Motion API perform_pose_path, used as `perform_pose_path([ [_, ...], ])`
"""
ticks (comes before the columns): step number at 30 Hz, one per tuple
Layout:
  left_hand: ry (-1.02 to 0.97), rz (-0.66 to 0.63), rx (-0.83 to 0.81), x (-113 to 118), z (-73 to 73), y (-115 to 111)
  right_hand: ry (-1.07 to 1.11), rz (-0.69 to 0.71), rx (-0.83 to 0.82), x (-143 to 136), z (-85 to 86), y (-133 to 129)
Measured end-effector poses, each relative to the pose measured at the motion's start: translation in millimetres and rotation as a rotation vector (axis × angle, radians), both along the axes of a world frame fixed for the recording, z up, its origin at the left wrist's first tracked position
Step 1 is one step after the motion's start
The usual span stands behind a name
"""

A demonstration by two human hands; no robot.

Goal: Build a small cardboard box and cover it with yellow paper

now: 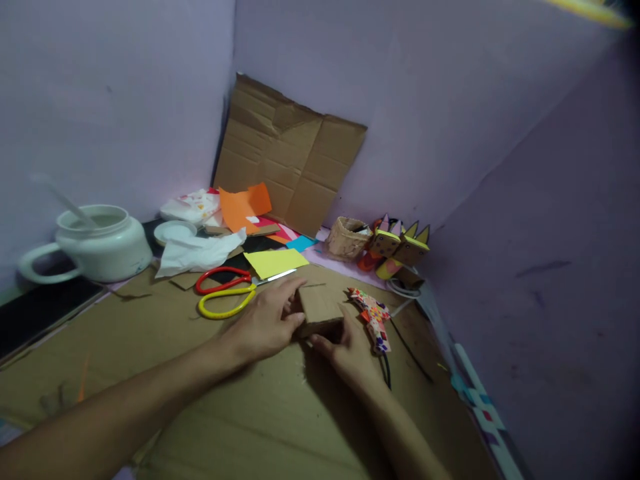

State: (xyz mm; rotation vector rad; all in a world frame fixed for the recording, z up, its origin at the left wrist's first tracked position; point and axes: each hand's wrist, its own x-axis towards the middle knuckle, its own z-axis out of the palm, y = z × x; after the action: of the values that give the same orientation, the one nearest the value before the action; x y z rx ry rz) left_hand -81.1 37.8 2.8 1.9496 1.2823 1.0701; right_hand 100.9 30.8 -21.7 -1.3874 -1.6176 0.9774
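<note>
A small cardboard box [320, 304] is held between my two hands, just above or on the cardboard-covered table [240, 413]. My left hand [270, 317] grips its left side, thumb at the lower front corner. From the right, my right hand [350, 347] holds the front right corner, thumb underneath the front edge. Left of the box lie scissors [227, 293] with one red and one yellow handle, blades pointing toward it. A glue gun [373, 317] with a colourful pattern rests to the right of my right hand, its dark cord trailing toward me.
Behind the scissors are yellow paper [277, 263], crumpled white tissue [197, 253] and orange paper [245, 208]. A white pot [105, 247] stands at the left. A cardboard sheet [293, 153] leans on the wall. A woven-looking container [347, 240] and paper figures [400, 243] stand back right.
</note>
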Motion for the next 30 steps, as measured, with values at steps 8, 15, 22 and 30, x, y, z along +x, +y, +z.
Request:
perform_pose_path([
  [8,-0.079,0.009,-0.061,0.5,0.6,3.7,-0.535,-0.016,0.01,17.5,20.3,-6.0],
  [15,-0.103,-0.055,-0.23,-3.5,-1.9,7.6,-0.079,0.12,-0.039,17.6,18.5,2.8],
  [22,-0.317,-0.121,-0.271,7.4,-15.6,6.1,-0.117,0.105,-0.018,7.5,13.8,-5.1],
  [30,-0.048,0.174,-0.15,-2.4,-1.8,8.5,-0.443,-0.012,-0.136,25.6,32.8,-4.7],
])
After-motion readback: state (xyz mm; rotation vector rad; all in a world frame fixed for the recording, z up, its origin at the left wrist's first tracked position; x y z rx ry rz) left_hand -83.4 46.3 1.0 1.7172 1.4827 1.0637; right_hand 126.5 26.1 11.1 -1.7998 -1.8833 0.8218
